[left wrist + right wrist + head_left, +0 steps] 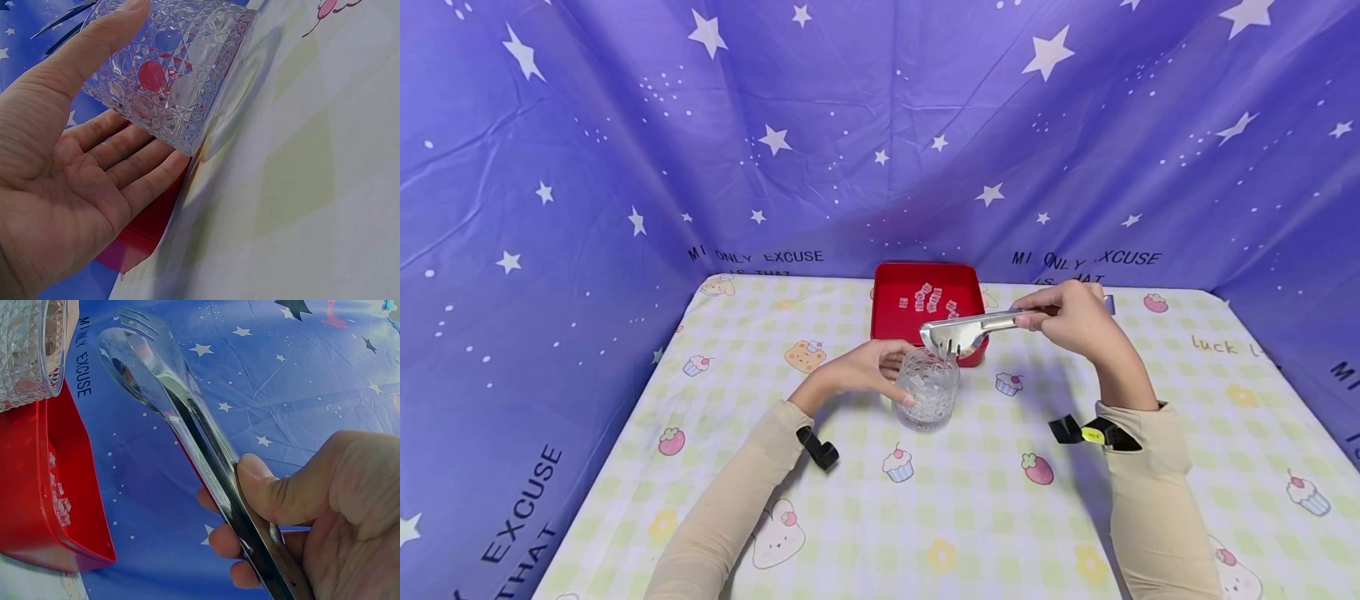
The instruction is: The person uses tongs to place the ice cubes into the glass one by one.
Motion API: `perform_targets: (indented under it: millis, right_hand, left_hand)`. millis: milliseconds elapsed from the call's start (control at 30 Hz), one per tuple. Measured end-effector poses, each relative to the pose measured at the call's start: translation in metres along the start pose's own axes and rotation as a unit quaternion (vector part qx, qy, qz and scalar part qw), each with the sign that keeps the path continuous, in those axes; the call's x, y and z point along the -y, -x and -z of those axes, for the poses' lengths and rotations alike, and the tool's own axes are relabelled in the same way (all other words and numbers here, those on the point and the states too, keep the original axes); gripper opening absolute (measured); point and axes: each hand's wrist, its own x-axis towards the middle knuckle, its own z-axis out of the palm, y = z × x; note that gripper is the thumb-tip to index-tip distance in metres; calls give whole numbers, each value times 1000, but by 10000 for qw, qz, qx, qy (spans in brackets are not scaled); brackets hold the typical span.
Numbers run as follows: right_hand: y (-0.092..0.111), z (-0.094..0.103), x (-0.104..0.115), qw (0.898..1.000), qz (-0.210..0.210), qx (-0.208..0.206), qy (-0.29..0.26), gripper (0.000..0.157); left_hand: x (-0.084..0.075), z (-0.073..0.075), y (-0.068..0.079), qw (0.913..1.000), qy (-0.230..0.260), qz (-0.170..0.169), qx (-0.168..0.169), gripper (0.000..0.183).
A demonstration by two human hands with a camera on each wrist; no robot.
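Note:
A clear cut-glass tumbler (931, 402) stands on the table, with my left hand (859, 371) holding its left side. The thumb (87, 47) lies along the near wall and the fingers reach round the far side. My right hand (1071, 315) grips metal tongs (996, 321) by the handles, thumb on one side and fingers on the other. Over the tumbler's mouth in the head view is the tongs' head, one jaw slotted like a fork and the other spoon-shaped. In the right wrist view nothing shows between those jaws. Small clear cubes (928, 298) lie scattered in a red tray (887, 332).
The red tray stands just behind the tumbler, close to the back edge of the table. A checked tablecloth (985, 533) with printed cupcakes and strawberries covers the table. A purple star-print curtain (850, 108) hangs behind and at the sides.

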Motion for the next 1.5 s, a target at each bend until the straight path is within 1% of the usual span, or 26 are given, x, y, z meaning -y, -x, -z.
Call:
perform_targets:
  millis: [500,600,800,967,1067,1233,1367,1500]
  right_hand:
    - [-1,1,1,10000,-60,35,-31,19]
    - [-1,1,1,10000,-82,-31,-31,19]
    - [1,3,1,9990,-105,-411,-144,20]
    - [-2,0,1,9965,-19,-838,-69,19]
    - [-6,-3,3,9944,-51,-1051,90,18]
    - [-14,-10,6,9891,-233,-1361,507,22]
    - [-19,-15,9,9823,-268,-1631,887,24]
    - [-24,-22,9,9726,-165,-1941,1265,23]
  left_hand:
    - [0,2,-2,10000,-30,8,4,69]
    - [0,3,-1,10000,-34,39,3,69]
    - [0,3,0,9999,-54,114,3,68]
    - [-1,4,2,9999,-43,146,-10,69]
    - [-1,3,2,9999,7,116,0,68]
    - [0,2,2,9999,94,45,13,64]
    - [1,2,1,9999,99,26,20,63]
    - [2,1,0,9999,100,12,49,63]
